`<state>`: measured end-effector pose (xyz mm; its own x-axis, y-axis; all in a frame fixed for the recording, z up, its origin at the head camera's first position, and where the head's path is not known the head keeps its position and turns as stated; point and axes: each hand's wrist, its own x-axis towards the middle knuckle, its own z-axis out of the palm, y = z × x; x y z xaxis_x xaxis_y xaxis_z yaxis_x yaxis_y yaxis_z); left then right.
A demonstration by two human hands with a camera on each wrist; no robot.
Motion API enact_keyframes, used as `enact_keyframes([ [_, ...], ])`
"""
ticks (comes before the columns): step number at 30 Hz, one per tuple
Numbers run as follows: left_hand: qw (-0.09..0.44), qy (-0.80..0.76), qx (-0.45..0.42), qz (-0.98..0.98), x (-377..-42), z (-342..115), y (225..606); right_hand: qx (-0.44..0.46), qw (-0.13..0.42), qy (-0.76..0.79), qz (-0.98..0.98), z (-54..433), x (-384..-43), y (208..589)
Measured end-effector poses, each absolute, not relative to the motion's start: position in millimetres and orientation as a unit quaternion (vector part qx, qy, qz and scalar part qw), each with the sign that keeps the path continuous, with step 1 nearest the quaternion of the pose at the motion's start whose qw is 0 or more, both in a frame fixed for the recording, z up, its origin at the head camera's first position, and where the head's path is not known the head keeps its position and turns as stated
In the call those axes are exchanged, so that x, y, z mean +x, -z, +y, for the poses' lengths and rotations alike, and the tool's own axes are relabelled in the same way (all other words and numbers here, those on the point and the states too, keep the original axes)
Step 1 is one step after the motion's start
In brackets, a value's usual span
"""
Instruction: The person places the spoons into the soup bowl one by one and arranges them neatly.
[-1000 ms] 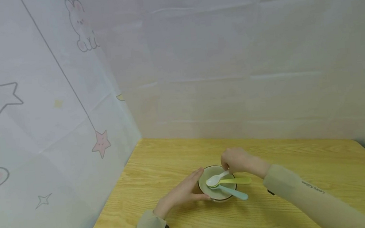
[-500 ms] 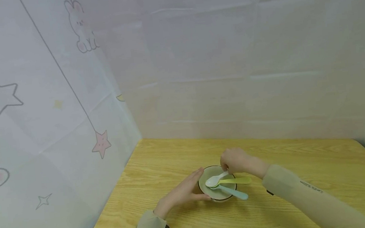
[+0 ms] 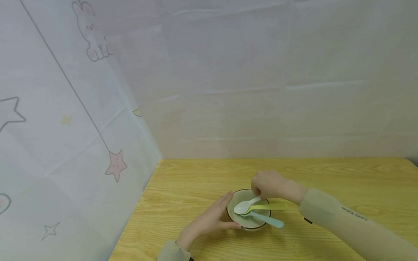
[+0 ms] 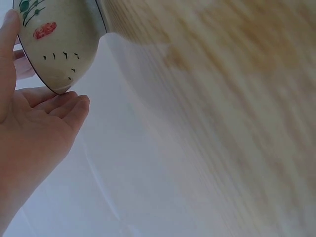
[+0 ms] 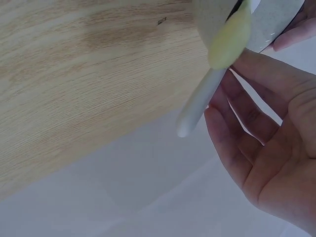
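A small pale bowl (image 3: 243, 195) with a dark rim stands on the table, and three spoons lean in it. My left hand (image 3: 211, 219) holds the bowl's left side, thumb toward the front and fingers behind; the left wrist view shows a painted flower on the bowl's outer wall (image 4: 64, 57). At the far right rim, my right hand (image 3: 270, 184) pinches the handle of a white spoon (image 3: 241, 207). A yellow spoon (image 3: 273, 206) and a light blue spoon (image 3: 272, 221) lie beside it, handles over the right rim. The white handle's end (image 5: 192, 116) sticks out past the right fingers.
The wooden table (image 3: 183, 179) reaches back to a pale cloth wall (image 3: 227, 82). Another cloth wall (image 3: 55, 145) with drawn stars and a rabbit borders the left side.
My right hand has shifted slightly left, sliding the white spoon a little further left in the bowl. My left hand and the bowl stay in place.
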<state>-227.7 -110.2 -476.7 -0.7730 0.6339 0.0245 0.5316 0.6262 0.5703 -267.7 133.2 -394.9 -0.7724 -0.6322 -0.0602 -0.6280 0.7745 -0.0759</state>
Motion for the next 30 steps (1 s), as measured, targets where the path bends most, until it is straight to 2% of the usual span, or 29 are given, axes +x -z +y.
enact_keyframes([
  [17,0.087,-0.275,0.331,0.898,-229,-110,474,-0.341,0.025,0.029,0.939,141,-266,384],
  [30,0.078,-0.283,0.328,0.898,-235,-112,473,-0.318,0.023,0.068,0.945,166,-267,379],
])
